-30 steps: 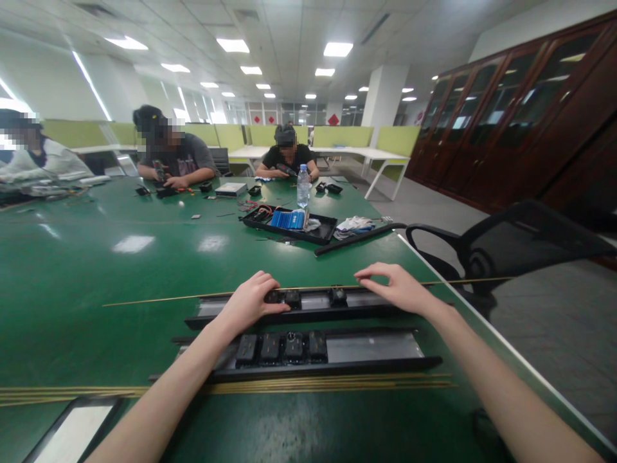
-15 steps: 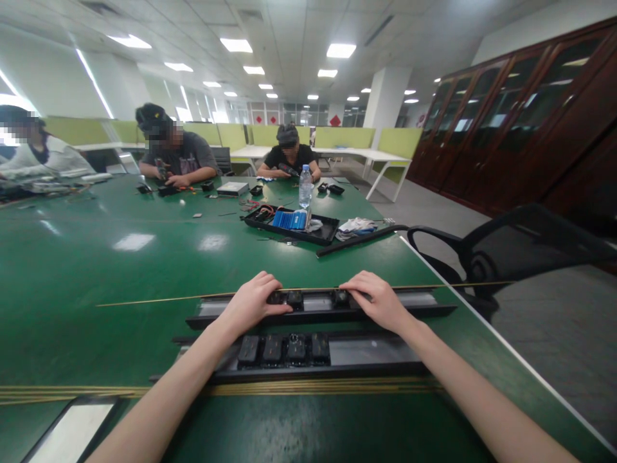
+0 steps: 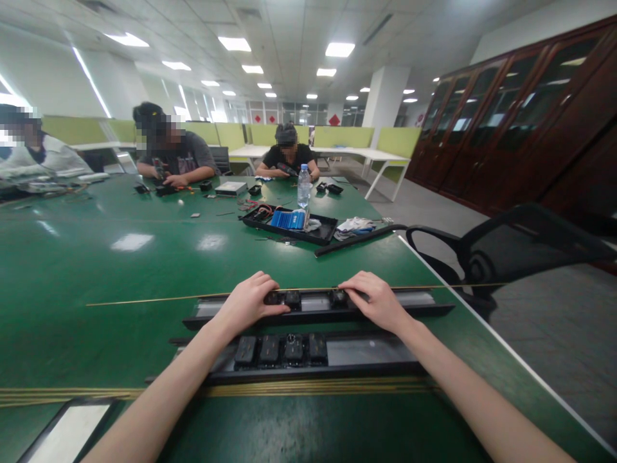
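Note:
Two long black rails lie side by side on the green table (image 3: 96,270). The far rail (image 3: 419,303) carries three black socket modules. My left hand (image 3: 248,302) is curled over its left part, fingers resting on two of the modules (image 3: 292,298). My right hand (image 3: 378,301) is closed, fingertips pressed on the third module (image 3: 337,297). The near rail (image 3: 371,352) holds several black modules (image 3: 279,348) in a row. A thin brass rod (image 3: 159,298) runs along the far rail's back edge, under both hands.
A bundle of brass strips (image 3: 313,386) lies in front of the near rail. A white panel (image 3: 67,434) sits at bottom left. Further off are a black tray (image 3: 328,233), a water bottle (image 3: 303,185) and a black bar (image 3: 357,239). A black chair (image 3: 511,247) stands right. Three people work across the table.
My right hand has moved left and down from the thin rod onto the module on the far rail. The rod has slid a little to the left. My left hand stays put.

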